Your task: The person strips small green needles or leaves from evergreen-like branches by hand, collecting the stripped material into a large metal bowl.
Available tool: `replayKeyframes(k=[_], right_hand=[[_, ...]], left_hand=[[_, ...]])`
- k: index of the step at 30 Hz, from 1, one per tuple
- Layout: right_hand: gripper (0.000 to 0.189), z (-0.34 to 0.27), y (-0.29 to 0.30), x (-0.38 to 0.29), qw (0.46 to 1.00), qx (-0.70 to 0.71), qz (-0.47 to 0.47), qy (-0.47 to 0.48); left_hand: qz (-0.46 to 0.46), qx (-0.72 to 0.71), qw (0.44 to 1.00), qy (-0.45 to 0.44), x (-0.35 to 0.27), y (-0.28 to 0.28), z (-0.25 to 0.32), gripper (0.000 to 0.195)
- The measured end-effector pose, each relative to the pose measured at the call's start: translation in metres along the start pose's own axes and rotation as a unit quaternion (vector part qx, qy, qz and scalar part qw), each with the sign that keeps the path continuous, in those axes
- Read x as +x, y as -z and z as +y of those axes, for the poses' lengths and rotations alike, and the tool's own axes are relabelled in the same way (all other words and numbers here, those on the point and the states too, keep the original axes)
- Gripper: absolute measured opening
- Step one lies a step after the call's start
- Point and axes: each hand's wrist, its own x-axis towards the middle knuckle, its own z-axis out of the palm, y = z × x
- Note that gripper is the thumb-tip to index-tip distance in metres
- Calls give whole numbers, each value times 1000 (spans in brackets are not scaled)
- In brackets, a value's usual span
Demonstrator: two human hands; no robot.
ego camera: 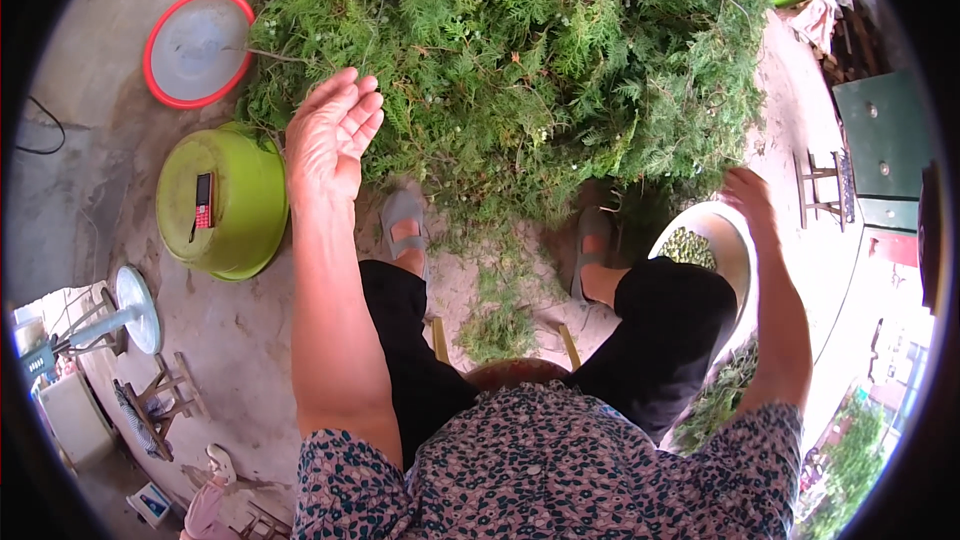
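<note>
A large heap of cut evergreen branches (510, 67) with scale-like leaves, probably cypress or arborvitae, lies before me. Small pale cones dot the sprays. My left hand (335, 136) is raised at the heap's left side, palm up and fingers slightly curled, with nothing in it. On the other side, my right hand (746, 197) is by the far rim of a pale basin (737, 236), close to the heap's edge. Its fingertips are too unclear to show whether they hold anything. Small green cones (686, 247) lie in the basin, which my right knee partly covers.
An upturned lime-green tub (247, 202) on my left carries a red mobile phone (204, 200). Beyond it is a red-rimmed bowl (199, 49). Left lie a pedestal fan (135, 311) and a small stool (161, 401); another stool (823, 187) stands right. Someone's leg (206, 502) shows lower left.
</note>
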Motion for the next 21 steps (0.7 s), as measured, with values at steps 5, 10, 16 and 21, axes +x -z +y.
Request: replayKeyframes(k=[5, 10, 16, 21], right_hand=[[48, -54, -196, 54, 964, -129, -210, 98], [88, 1, -291, 121, 947, -253, -95, 177], [26, -14, -341, 89, 963, -207, -11, 174], [19, -26, -319, 51, 985, 23, -158, 57]], left_hand=[[25, -24, 999, 0, -1, 1, 3, 18], [17, -33, 999, 26, -3, -10, 5, 19], [-12, -21, 999, 37, -1, -15, 2, 21], [-14, -22, 999, 33, -4, -16, -2, 20]])
